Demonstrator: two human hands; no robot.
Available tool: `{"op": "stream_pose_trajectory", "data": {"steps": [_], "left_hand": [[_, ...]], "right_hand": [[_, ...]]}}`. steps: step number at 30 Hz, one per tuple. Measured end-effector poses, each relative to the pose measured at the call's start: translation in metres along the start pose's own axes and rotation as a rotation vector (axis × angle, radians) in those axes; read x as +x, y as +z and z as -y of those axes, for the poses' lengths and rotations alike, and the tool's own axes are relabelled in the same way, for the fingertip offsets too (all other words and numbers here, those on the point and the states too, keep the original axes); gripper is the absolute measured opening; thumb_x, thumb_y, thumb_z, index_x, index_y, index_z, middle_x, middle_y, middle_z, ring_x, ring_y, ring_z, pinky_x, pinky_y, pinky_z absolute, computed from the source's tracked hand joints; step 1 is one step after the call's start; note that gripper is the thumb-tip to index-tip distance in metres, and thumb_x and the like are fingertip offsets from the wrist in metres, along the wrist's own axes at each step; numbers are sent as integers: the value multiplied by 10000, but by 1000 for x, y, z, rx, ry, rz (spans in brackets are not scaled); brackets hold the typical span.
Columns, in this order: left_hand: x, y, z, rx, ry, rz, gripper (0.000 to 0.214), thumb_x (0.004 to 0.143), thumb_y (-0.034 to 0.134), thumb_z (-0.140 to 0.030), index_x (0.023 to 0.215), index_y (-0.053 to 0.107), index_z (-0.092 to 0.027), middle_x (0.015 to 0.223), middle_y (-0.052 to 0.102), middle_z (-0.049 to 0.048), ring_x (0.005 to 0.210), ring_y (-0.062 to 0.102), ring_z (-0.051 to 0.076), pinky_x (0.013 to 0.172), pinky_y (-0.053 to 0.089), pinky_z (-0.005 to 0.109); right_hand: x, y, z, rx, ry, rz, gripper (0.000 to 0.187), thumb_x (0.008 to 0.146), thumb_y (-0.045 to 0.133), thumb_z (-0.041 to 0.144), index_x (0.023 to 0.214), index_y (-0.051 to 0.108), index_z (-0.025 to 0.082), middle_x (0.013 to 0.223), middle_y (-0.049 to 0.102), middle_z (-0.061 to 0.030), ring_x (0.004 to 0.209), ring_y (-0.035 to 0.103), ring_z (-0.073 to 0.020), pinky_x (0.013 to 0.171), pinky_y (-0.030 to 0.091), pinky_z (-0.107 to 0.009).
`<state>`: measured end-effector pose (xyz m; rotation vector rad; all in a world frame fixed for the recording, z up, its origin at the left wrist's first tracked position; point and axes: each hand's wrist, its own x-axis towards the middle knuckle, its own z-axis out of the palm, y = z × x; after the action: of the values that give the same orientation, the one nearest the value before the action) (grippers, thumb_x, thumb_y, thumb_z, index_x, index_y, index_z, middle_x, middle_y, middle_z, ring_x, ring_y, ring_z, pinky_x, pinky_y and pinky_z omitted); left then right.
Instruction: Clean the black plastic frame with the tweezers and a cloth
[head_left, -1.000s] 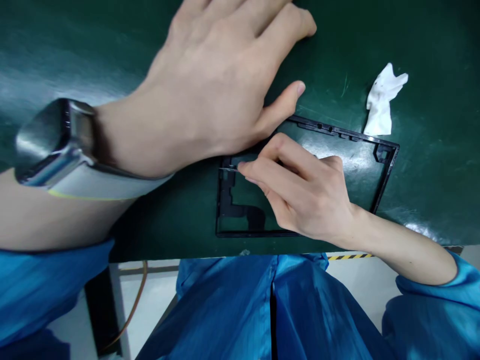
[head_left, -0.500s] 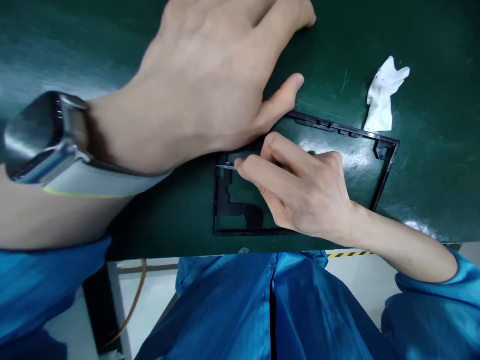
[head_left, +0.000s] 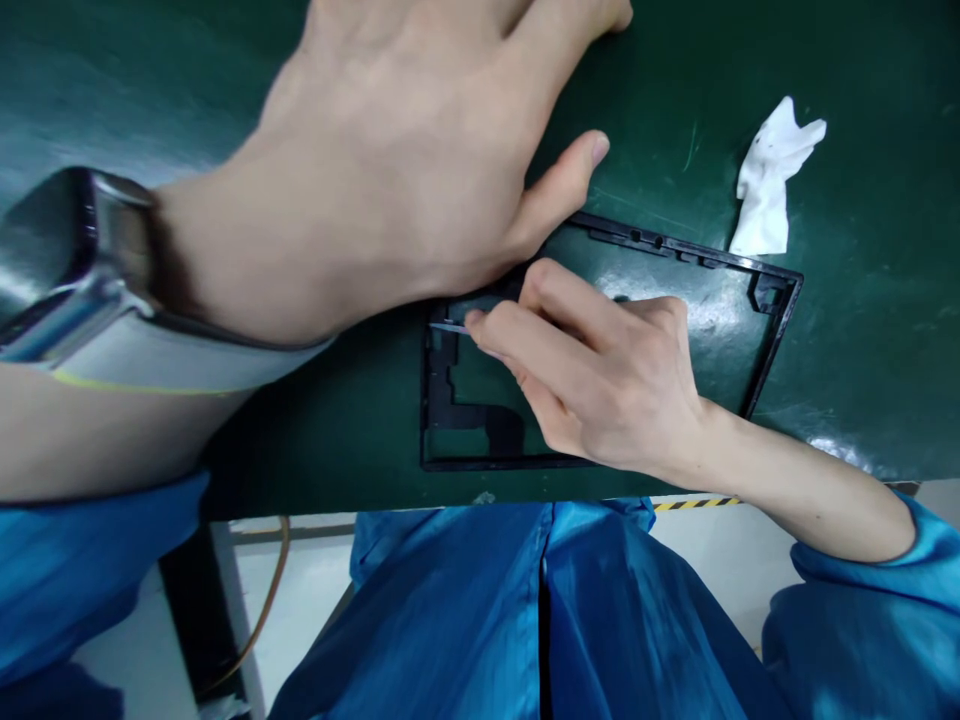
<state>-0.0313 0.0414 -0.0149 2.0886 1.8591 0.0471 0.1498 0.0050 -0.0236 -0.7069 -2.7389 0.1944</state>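
A thin black rectangular frame [head_left: 780,330] lies flat on the green tabletop, partly covered by both hands. Inside its left end is a flat black ribbon-like strip [head_left: 465,415]. My right hand [head_left: 611,375] pinches a thin, pointed metal tool [head_left: 448,327], whose tip reaches the frame's upper left corner area; the fingers hide the rest of it. My left hand [head_left: 420,140] extends over the frame's far left side, palm down, thumb stretched out and apart from the index finger. The top edge of the view cuts off its other fingertips, and nothing shows in it.
A crumpled white wipe [head_left: 772,180] sits just beyond the frame's far right side. The table's near edge [head_left: 487,500] runs close below the frame. On my left wrist is a watch [head_left: 67,260] with a grey band. A brown cable [head_left: 274,595] hangs beneath the table.
My left wrist and watch have shifted slightly left. The right hand keeps its pinch on the metal tool, with its tip still at the frame's left side.
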Motion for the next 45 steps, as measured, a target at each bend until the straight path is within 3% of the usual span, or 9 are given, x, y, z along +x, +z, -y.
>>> {"op": "stream_pose_trajectory", "data": {"steps": [4, 8, 14, 20, 26, 32, 37, 41, 45], "left_hand": [[-1, -2, -2, 31, -17, 20, 737, 936, 208, -407, 1645, 172, -208, 1727, 246, 41, 1724, 119, 388, 1395, 205, 551], [-1, -1, -1, 50, -22, 8, 710, 964, 207, -427, 1644, 151, -230, 1727, 238, 42, 1710, 168, 395, 1394, 206, 550], [-4, -1, -2, 9, -26, 9, 696, 972, 214, -431, 1644, 162, -258, 1727, 210, -26, 1722, 162, 280, 1338, 66, 278], [-3, -1, -6, 64, -52, 41, 702, 960, 199, -403, 1639, 135, -236, 1733, 220, 42, 1713, 189, 362, 1395, 204, 521], [-1, -1, -4, 57, -36, 34, 699, 970, 176, -425, 1642, 135, -236, 1730, 218, 21, 1710, 161, 370, 1393, 207, 524], [1, 2, 0, 29, 4, 8, 696, 966, 208, -399, 1644, 175, -243, 1752, 243, 18, 1674, 270, 373, 1433, 59, 578], [1, 1, 2, 15, 21, 12, 689, 969, 227, -382, 1638, 209, -217, 1757, 254, 57, 1677, 236, 446, 1408, 88, 715], [-2, 1, 4, -3, 57, -33, 646, 1026, 215, -443, 1632, 229, -221, 1727, 280, 32, 1699, 143, 487, 1387, 114, 719], [-4, 3, 5, -16, 77, -51, 620, 1065, 236, -460, 1632, 222, -210, 1726, 298, 44, 1689, 173, 488, 1361, 117, 713]], "right_hand": [[1, -2, 0, 1, -5, 36, 193, 1049, 522, 125, 1108, 635, 269, 865, 632, 57, 644, 460, -54, 575, 156, -321], [4, -5, 1, 12, 16, 108, 199, 1081, 475, 159, 1119, 637, 268, 877, 632, 45, 648, 464, -55, 575, 141, -331], [7, -9, 3, 137, 97, 221, 229, 1105, 428, 201, 1137, 650, 250, 922, 631, 27, 718, 516, -54, 574, 173, -304], [3, -6, 2, 117, 37, 188, 252, 1048, 458, 109, 1167, 635, 242, 937, 633, 37, 676, 504, -40, 582, 155, -318], [3, -4, 2, 105, 65, 108, 246, 1047, 495, 121, 1173, 654, 261, 975, 693, 43, 710, 597, -47, 570, 179, -297], [2, -2, 2, 110, 44, 95, 240, 1059, 488, 127, 1155, 666, 256, 975, 705, 39, 678, 551, -46, 582, 203, -299], [1, -3, 1, 164, 40, 30, 209, 1026, 534, 106, 1083, 694, 229, 900, 674, 50, 649, 504, -51, 563, 210, -301], [3, -4, 1, 194, 61, 8, 196, 1038, 550, 122, 1062, 720, 216, 906, 693, 52, 668, 538, -54, 555, 228, -297], [3, -3, 1, 157, 55, 14, 204, 1016, 566, 99, 1091, 711, 220, 963, 719, 53, 699, 600, -53, 557, 237, -288]]}}
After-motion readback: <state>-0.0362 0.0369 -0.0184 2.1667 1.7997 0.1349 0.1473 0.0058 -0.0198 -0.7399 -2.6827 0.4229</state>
